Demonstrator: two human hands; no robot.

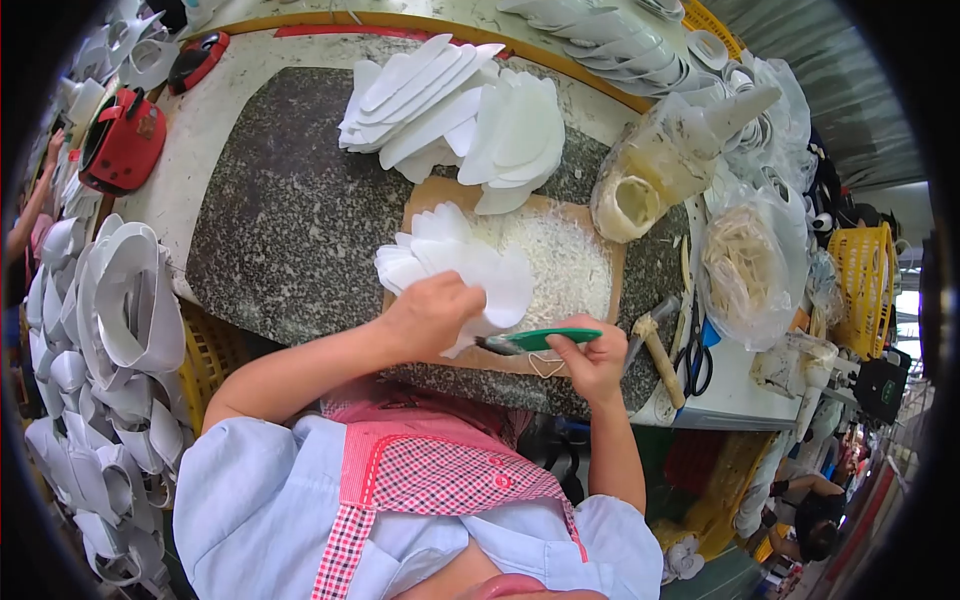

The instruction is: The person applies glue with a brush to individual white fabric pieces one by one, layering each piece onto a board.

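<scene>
- In the head view, the work looks under way: a spread fan of thin, smooth white pieces with rounded ends [505, 283] lies under the left hand [432, 315], on a flat brown board [423, 195] caked with whitish residue.
- The right hand [597, 362] has its fingers closed around a green-handled brush with dark bristles [560, 338]; the bristle end is just beside the near edge of the fan.
- The left hand's fingers curl in over the fan's near side; their tips are hidden, so I cannot tell whether they pinch a piece.
- A second, larger pile of similar white pieces [520, 125] lies beyond the fan, with no hand on it. I cannot tell whether those are finished or waiting, nor which pieces of the fan are coated.
- Around the board, a dark speckled slab [290, 190] shows a broad bare stretch leftward, giving the left arm room.
- The right side is tighter: a crusted translucent plastic container [655, 170] overlaps the board's far right corner, and a wooden-handled hammer [658, 362] and black-handled scissors [694, 372] lie near the right hand.
- The near edge of the slab runs close to the apron, leaving little room there.
</scene>
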